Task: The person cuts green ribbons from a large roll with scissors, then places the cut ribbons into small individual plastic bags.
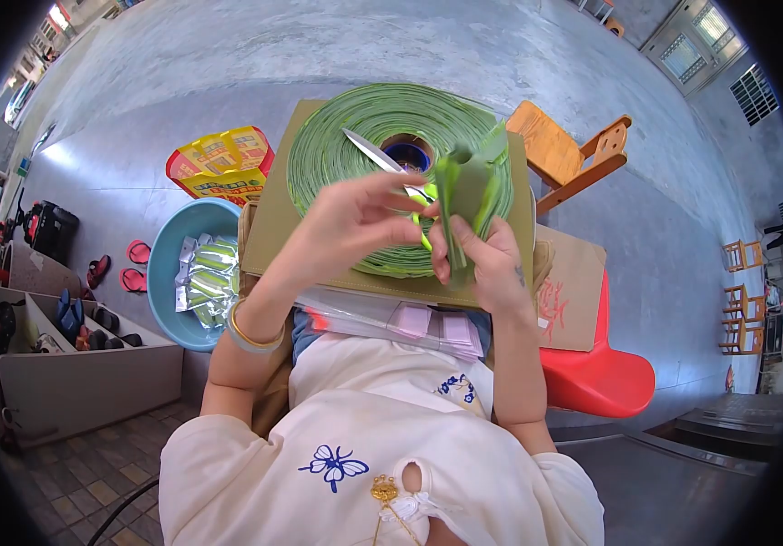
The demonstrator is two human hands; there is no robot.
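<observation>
A large flat roll of green plastic strip (328, 164) lies on an olive board in front of me. My right hand (492, 259) grips a folded bundle of green strip (451, 214) over the roll's near right part. Just left of the bundle is my left hand (346, 223), its thumb and index finger apart; I see nothing held between them. Scissors (373, 150) lie across the roll near its dark core (407, 155), blades to the upper left. Their yellow-green handles are partly hidden behind my left fingers.
A blue basin (168, 291) with green-and-silver packets (209, 287) stands at left, below a yellow-red bag (223, 164). Clear bags with pink slips (442, 328) lie on my lap. At right are a wooden chair (564, 150), cardboard (574, 282) and a red seat (605, 373).
</observation>
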